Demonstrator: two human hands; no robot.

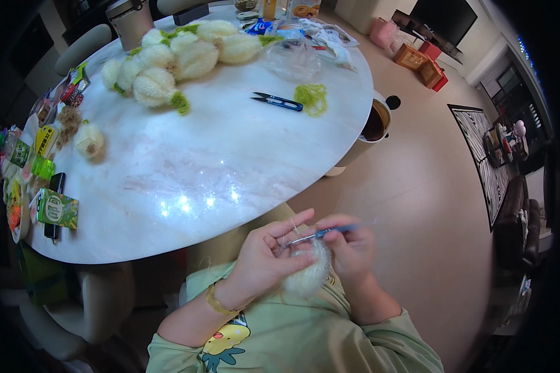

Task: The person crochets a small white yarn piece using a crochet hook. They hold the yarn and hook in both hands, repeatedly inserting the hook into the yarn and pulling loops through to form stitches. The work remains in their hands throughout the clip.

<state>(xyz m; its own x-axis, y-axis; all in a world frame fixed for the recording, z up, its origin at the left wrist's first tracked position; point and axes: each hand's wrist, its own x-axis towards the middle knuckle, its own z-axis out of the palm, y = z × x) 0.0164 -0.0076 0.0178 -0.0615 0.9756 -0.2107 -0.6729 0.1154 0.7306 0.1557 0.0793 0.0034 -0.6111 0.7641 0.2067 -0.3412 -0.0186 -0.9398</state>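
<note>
My left hand (pixel 273 256) holds a fuzzy cream crocheted piece (pixel 311 275) just above my lap, with a strand of yarn over its raised index finger. In my right hand (pixel 352 247) is a crochet hook (pixel 326 231) with a blue handle, its metal tip at the edge of the piece near my left fingers. Fluffy cream crocheted balls with green tips (pixel 154 87) lie together at the far side of the table. Blue thread snips (pixel 277 101) rest beside a small tangle of green yarn (pixel 311 99). A single cream ball (pixel 89 140) sits at the left.
The marble table (pixel 191 154) has a curved edge in front of me. A clear plastic bag (pixel 291 58) lies at its far right. A green patterned box (pixel 57 208) lies by a black phone (pixel 52 228) at the left. A bin (pixel 366 135) stands beside the table's right edge.
</note>
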